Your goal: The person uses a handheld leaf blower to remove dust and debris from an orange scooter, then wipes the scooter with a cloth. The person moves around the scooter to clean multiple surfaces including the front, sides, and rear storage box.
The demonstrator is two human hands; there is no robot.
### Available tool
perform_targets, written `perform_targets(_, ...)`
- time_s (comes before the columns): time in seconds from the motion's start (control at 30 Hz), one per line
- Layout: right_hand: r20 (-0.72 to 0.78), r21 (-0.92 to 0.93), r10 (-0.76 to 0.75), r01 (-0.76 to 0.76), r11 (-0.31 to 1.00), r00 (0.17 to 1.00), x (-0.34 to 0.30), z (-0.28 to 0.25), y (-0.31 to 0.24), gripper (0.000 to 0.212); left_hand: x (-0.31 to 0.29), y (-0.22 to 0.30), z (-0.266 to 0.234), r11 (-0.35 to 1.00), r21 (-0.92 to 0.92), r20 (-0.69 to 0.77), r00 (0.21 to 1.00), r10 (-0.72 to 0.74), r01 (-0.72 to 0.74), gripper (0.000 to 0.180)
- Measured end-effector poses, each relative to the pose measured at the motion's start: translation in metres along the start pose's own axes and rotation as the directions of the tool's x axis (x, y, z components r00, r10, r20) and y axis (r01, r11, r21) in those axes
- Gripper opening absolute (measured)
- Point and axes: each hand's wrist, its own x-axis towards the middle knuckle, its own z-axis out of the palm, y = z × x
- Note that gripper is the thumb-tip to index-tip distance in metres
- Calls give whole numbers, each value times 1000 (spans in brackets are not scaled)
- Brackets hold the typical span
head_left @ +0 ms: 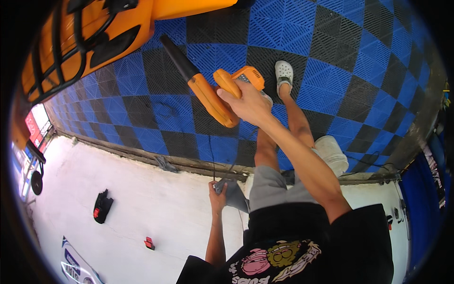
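The right hand (249, 102) wraps around an orange blower (208, 97), held over blue and black floor tiles (326, 85). It's long and slanted, its black nozzle (179, 59) pointing forward and left. The left hand (217, 193) grips gray cloth (235, 195). A pale bucket (333, 156), insides hidden, sits by one leg (300, 124). A big orange vehicle (139, 23) stands farther left.

R hand (249, 102) fwd in closed grip, L hand (217, 194) nearer, curled
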Motion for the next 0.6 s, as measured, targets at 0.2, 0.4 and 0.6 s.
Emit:
perform_targets(0.2, 114, -67, 50, -42, 997, 992, 30, -56, 8, 56, 30, 51, 42, 988, 109, 94, 990, 102, -112, 45)
perform_targets(0.4, 232, -171, 2, 39, 985, 973, 76, -91, 17, 64, 87, 91, 77, 969, 229, 167, 984, 55, -93, 49)
perform_targets(0.6, 230, -199, -180, 227, 953, 956, 102, -101, 39, 60, 135, 131, 97, 944, 243, 115, 973, 201, -223, 50)
